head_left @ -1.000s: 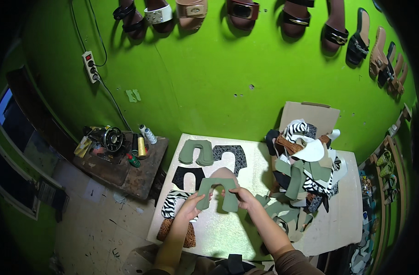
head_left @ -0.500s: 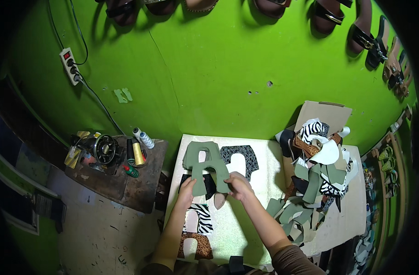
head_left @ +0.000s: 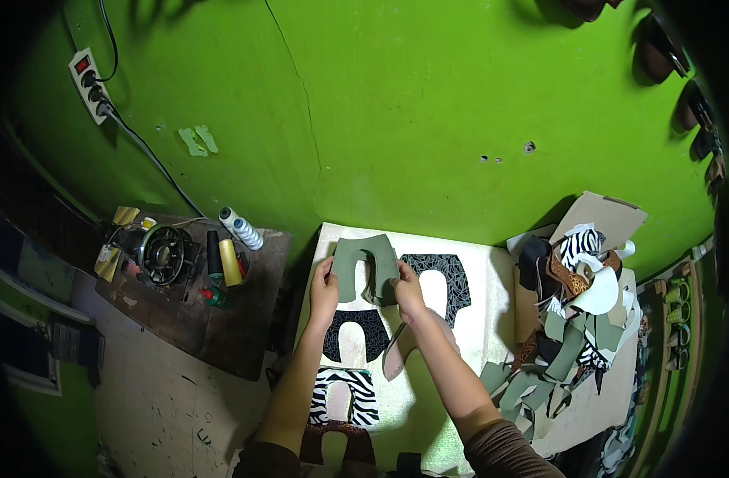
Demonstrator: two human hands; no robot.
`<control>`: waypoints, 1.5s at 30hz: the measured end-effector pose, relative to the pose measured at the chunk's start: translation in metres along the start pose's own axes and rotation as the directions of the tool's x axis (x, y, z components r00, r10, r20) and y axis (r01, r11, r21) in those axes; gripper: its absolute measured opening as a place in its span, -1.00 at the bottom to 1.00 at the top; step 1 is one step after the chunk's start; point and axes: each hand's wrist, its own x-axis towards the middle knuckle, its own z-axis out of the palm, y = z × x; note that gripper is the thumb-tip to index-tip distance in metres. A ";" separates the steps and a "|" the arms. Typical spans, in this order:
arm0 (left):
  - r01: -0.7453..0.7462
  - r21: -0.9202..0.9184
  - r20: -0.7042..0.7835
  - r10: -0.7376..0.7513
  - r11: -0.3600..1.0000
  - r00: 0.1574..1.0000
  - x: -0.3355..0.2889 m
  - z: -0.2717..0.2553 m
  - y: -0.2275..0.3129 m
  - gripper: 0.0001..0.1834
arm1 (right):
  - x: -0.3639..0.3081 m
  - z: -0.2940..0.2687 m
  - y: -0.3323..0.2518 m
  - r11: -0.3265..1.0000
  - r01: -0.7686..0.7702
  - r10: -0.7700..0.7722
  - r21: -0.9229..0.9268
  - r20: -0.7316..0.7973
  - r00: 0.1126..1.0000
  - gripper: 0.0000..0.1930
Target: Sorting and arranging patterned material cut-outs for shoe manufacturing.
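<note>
Both hands grip a green U-shaped cut piece [head_left: 350,263], its curve toward the wall, on the far left part of the pale work table. My left hand [head_left: 324,291] pinches its left edge and my right hand [head_left: 408,291] its right leg. More green layers show inside its opening. Just below lies a black patterned U-shaped piece [head_left: 372,338], then a zebra-striped one [head_left: 366,402] and a brown spotted one [head_left: 360,448]. Another black patterned piece [head_left: 458,280] rests right of my right hand. A pinkish flat piece [head_left: 395,362] is partly hidden by my right forearm.
Right on the table, a cardboard box [head_left: 603,213] overflows with scraps [head_left: 575,350]. A sewing machine [head_left: 163,253] and thread spools [head_left: 231,263] occupy a dark table at left. A power strip [head_left: 88,84] hangs on the green wall; sandals [head_left: 659,52] hang upper right.
My hands have moved the green piece away from me, up onto the other green pieces. The black patterned piece beneath is now uncovered. The view has shifted.
</note>
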 end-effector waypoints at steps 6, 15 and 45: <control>-0.101 0.136 -0.038 0.107 0.986 0.994 -0.003 0.005 0.004 -0.57 | -0.001 0.002 0.009 0.912 0.167 -0.202 -0.373 -0.054 0.978 -0.51; -0.512 0.803 0.286 0.556 0.305 0.780 -0.001 0.011 -0.007 -0.57 | -0.012 -0.003 0.009 0.107 0.442 -0.532 -0.891 0.324 0.782 -0.55; -0.619 0.414 0.661 0.248 0.667 0.708 -0.282 0.169 -0.004 -0.72 | -0.286 -0.193 0.023 0.525 0.249 -0.389 -0.814 0.031 0.921 -0.79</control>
